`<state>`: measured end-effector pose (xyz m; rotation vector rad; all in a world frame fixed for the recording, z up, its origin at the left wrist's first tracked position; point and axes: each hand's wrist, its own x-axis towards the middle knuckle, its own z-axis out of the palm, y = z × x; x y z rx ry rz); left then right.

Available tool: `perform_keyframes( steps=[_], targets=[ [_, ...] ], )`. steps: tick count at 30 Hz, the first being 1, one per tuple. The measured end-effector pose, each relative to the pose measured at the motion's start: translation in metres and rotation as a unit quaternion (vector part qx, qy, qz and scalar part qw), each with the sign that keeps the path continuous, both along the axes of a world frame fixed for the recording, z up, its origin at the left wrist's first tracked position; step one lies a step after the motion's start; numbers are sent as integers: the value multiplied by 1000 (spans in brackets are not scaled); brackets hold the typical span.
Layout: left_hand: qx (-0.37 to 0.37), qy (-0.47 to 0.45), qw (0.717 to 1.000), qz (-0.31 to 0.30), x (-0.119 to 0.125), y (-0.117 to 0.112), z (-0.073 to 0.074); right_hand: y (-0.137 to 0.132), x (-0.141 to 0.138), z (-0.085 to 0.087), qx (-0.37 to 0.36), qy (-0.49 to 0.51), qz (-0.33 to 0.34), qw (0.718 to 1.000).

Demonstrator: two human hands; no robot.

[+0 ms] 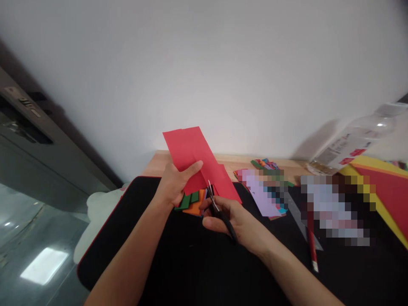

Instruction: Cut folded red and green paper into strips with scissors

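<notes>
My left hand (178,182) grips a sheet of red paper (188,146), thumb on top and the other fingers underneath. The sheet is held up at a slant and has a slit running up from its lower edge. In my right hand (234,216) is a pair of scissors (223,214) with black handles. Their blades stand slightly apart at the slit, between the left part and the right-hand strip of the paper. Below my hands lie green paper pieces (191,199) and orange paper pieces (194,209), partly covered.
A black mat (191,263) covers most of the wooden table (157,163). To the right are purple paper strips (259,195), a clear ruler (301,221), a red pencil (312,248), a plastic bottle (357,138) and large yellow and red sheets (385,191). A white wall rises behind.
</notes>
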<state>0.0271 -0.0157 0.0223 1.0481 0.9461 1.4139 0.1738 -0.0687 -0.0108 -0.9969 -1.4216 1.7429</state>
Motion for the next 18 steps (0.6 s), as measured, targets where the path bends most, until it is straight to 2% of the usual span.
perform_keyframes(
  steps=[18],
  targets=[
    [3, 50, 999, 0, 2, -4, 3, 1, -5, -7, 10, 9, -5, 1000]
  ],
)
